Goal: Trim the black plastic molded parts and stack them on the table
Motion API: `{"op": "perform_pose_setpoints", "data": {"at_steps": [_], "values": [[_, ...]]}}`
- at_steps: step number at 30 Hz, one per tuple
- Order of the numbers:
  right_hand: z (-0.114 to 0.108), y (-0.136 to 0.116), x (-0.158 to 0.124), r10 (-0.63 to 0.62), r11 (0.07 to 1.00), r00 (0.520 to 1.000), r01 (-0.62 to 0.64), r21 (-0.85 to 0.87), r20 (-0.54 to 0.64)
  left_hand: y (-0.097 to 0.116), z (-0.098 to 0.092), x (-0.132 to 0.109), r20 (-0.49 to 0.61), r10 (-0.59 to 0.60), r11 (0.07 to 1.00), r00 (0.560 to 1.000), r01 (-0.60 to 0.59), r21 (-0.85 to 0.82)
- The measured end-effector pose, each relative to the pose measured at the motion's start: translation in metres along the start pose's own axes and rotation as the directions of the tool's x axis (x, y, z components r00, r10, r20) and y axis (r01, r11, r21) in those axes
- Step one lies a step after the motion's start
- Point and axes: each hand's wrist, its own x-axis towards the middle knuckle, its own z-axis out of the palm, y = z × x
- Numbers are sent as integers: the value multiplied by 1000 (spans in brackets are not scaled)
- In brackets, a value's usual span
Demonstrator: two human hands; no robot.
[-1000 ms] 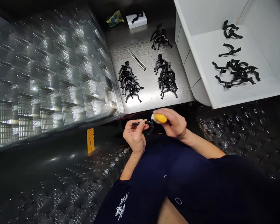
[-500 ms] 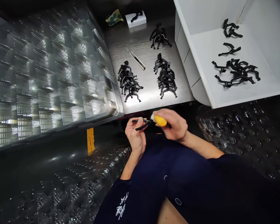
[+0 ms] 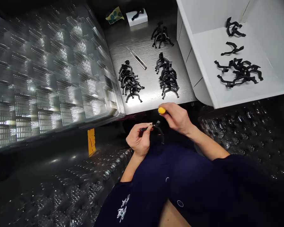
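Note:
Below the workbench's front edge, my left hand (image 3: 140, 139) pinches a black curved plastic bracket (image 3: 160, 131) between thumb and fingertips; part of it is hidden by the fingers. Up and to the right, my right hand (image 3: 177, 116) is closed round a tool with a rounded yellow handle (image 3: 161, 110). The tool's working end cannot be made out. A gap separates the yellow handle from the bracket. Similar black brackets lie on the metal bench in a left group (image 3: 130, 81), a right group (image 3: 168, 78) and a rear group (image 3: 161, 35).
A slim utility knife (image 3: 137, 58) lies on the metal bench top (image 3: 149, 91). Behind it are a white block (image 3: 138, 19) and a yellow-green packet (image 3: 115, 15). Stacked clear plastic trays (image 3: 54, 72) stand left. A white bin (image 3: 217, 97) at right holds loose black brackets (image 3: 242, 71).
My right hand has lifted the yellow-handled tool away from the bracket, up and slightly right. The bracket has been turned in my left hand, so its curved arm now points down.

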Motion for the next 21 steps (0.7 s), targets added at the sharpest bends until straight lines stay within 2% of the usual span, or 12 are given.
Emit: {"op": "perform_pose_setpoints", "data": {"at_steps": [1, 3, 5, 8, 11, 14, 16, 19, 21], "values": [[-4, 1, 1, 101, 991, 994, -105, 78, 46, 0, -3, 2, 45, 87, 994, 995, -90, 69], [-12, -1, 3, 234, 921, 950, -285, 266, 207, -3, -7, 6, 127, 231, 951, 965, -251, 179], [-16, -10, 5, 283, 862, 887, -403, 309, 366, -7, -8, 10, 223, 272, 926, 936, -318, 205], [-16, -24, 7, 348, 893, 820, -437, 105, 455, -13, -7, 13, 371, 175, 954, 912, -250, 166], [-15, -27, 6, 383, 897, 801, -442, 24, 459, -12, -8, 15, 409, 154, 956, 899, -240, 169], [-15, -19, 2, 431, 833, 795, -532, 150, 428, -3, -12, 16, 324, 144, 951, 935, -222, 216], [-14, -12, -2, 477, 749, 777, -604, 272, 411, 4, -16, 14, 294, 49, 970, 954, -116, 214], [-10, -4, -9, 529, 640, 741, -668, 379, 414, 10, -20, 10, 310, -96, 988, 946, 51, 148], [-6, -2, -12, 548, 614, 728, -685, 392, 413, 12, -22, 7, 291, -122, 989, 949, 91, 118]]}}
